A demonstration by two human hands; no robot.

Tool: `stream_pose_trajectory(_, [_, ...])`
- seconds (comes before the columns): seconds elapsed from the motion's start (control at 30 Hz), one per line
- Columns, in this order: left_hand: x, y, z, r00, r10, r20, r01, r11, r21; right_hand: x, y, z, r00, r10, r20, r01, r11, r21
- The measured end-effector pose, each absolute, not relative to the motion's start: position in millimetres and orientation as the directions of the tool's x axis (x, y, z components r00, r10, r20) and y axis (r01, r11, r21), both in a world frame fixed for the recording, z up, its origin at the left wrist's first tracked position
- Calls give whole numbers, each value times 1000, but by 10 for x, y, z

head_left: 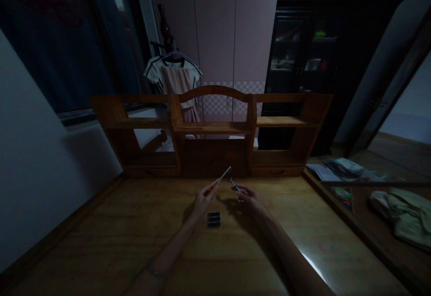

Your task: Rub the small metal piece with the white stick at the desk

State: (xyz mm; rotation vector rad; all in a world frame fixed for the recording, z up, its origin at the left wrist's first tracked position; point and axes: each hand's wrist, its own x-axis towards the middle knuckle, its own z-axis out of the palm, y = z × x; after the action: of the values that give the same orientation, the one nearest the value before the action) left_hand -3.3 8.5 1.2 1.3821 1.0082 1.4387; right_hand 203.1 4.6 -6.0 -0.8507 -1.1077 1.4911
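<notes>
My left hand (203, 198) is closed on a thin pale stick-like thing (224, 174), which points up and to the right; its kind is too dim to make out. In my right hand (248, 197) is a short, dark and silvery handle (235, 185) with a small crosswise tip, much like a razor handle. The tips of both things are close together but apart, above the table. Below and between my hands, a small clear case (214, 220) with three dark, bar-shaped pieces lies on the wooden table (151, 242).
A wooden shelf unit (215, 128) stands along the table's far edge. To the right, past the raised table rim, are papers (323, 172) and a pale green cloth bag (412, 217). Behind are a pink wardrobe (215, 35) and hanging clothes (177, 78). A white wall is at left.
</notes>
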Motion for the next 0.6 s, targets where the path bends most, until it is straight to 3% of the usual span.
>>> stream_pose_trajectory(0.43, [-34, 102, -4, 69, 933, 352, 4, -353, 936, 2039, 17, -11, -197, 977, 78, -323, 11, -946])
stream_pose_trajectory(0.6, [-14, 65, 44, 41, 963, 265, -36, -263, 964, 2046, 27, 4, -191, 980, 62, -351, -9, -936])
